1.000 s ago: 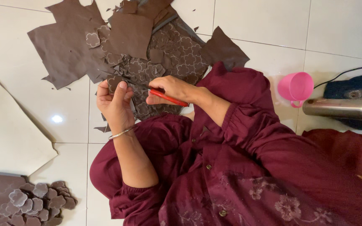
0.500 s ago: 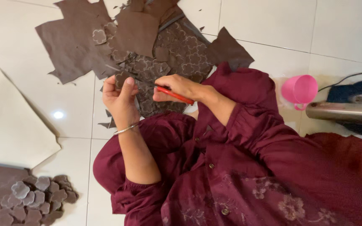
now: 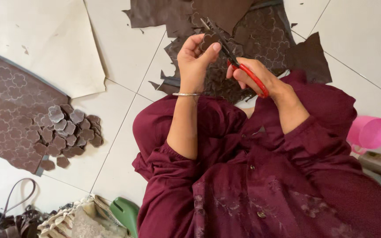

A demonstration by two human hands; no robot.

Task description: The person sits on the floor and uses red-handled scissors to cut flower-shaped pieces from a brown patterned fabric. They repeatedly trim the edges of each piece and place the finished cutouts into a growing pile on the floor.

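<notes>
My left hand (image 3: 194, 57) pinches a small brown leather flower piece (image 3: 208, 39) between thumb and fingers, with a metal bangle on its wrist. My right hand (image 3: 256, 76) grips red-handled scissors (image 3: 239, 64) whose blades reach up to the edge of that piece. Both hands are over brown leather sheets (image 3: 261, 39) printed with flower outlines, spread on the white tiled floor. Maroon sleeves cover both arms.
A heap of cut leather flowers (image 3: 69, 132) lies on a patterned brown sheet (image 3: 9, 110) at the left, beside a cream sheet (image 3: 40, 39). A pink plastic cup (image 3: 369, 132) stands at the right. A green object (image 3: 126, 213) and a bag with a strap (image 3: 18, 211) lie at the bottom left.
The view has swung, so the cut-flower pile and the patterned sheet now show more fully at the left. Both hands stay together on the small piece, the scissors still at it.
</notes>
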